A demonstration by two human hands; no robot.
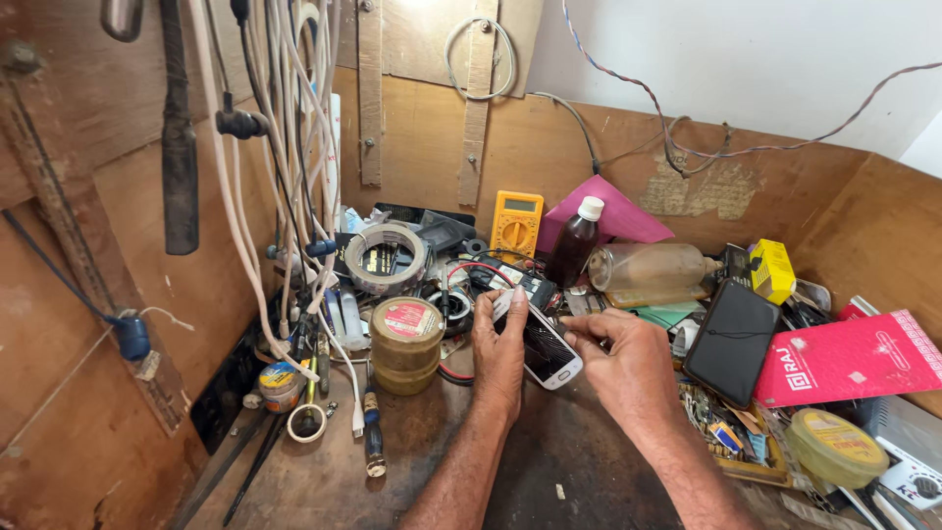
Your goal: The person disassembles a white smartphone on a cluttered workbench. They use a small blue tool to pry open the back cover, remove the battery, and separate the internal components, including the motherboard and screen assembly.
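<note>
Just right of stacked round tins point(406, 345), above table point(549, 461): left hand point(498, 355) gripping white phone point(543, 346), grip closed round its edge. Right hand point(628, 368) pinching at phone's right side, fingertips nearly closed, contents unclear. Advising: keeping phone steady, working gently along edge.

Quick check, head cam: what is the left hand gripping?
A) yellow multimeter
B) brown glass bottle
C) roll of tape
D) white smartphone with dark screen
D: the left hand wraps around the white smartphone with dark screen, while the right hand has its fingertips at the phone's upper edge; the yellow multimeter stands untouched against the back wall.
</note>
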